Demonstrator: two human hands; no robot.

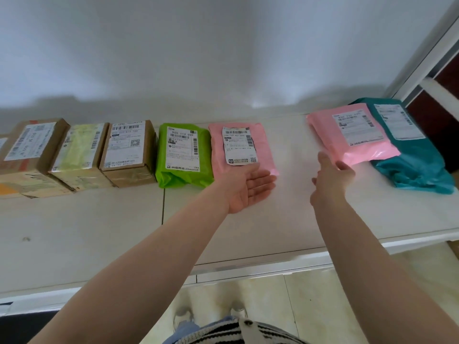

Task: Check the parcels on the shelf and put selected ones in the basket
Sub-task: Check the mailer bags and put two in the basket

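Only parcels (242, 145) line shelf (99, 232).

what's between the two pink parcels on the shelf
Only bare white shelf, in the head view. The left hand lies open at the left pink parcel; the right hand lifts the right pink parcel.

parcel depot, labelled parcels (182, 155), white shelf (82, 234)

Bare white shelf (293, 145) lies open between the flat pink parcel (218, 147) and, to its right, the lifted pink parcel (347, 137) overlapping a teal parcel (417, 165); left of it, the green parcel (183, 155) and cardboard boxes (124, 152) stand packed edge to edge.
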